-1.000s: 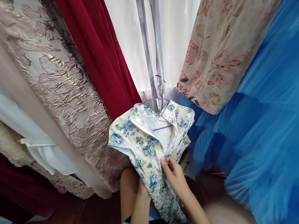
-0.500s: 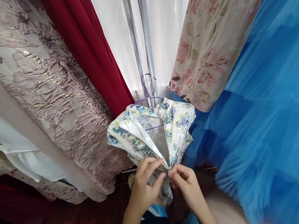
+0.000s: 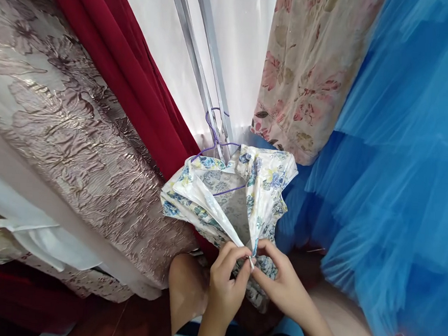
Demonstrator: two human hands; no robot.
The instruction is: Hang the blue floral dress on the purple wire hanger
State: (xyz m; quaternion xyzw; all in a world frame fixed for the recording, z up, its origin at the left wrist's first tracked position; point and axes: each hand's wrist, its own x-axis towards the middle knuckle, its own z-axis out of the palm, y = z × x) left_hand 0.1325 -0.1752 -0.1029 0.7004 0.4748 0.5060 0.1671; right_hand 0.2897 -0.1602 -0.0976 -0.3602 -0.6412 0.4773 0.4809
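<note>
A white floral shirt [image 3: 271,186] with blue and yellow flowers hangs from a purple hanger [image 3: 215,136], its collar spread and its front open at the neck. Low on the neck opening, my left hand [image 3: 228,278] pinches the edge of one front panel between thumb and fingertips. Right beside it, my right hand [image 3: 278,274] grips the edge of the other panel, fingertips almost touching those of the left. Whatever fastening lies between the fingertips is too small to make out. Below the hands, the lower part of the shirt is mostly hidden.
Grey metal bars [image 3: 201,59] run up behind the hanger. To the left hang a red cloth [image 3: 137,95] and an embossed pinkish garment [image 3: 80,142]. A pink floral garment [image 3: 310,82] and a blue tulle dress [image 3: 400,165] hang to the right. My bare knee [image 3: 187,288] shows below.
My left hand has closed its thumb and fingers onto the panel edge. Both hands have shifted slightly, and a bent knee has come into view at the lower left.
</note>
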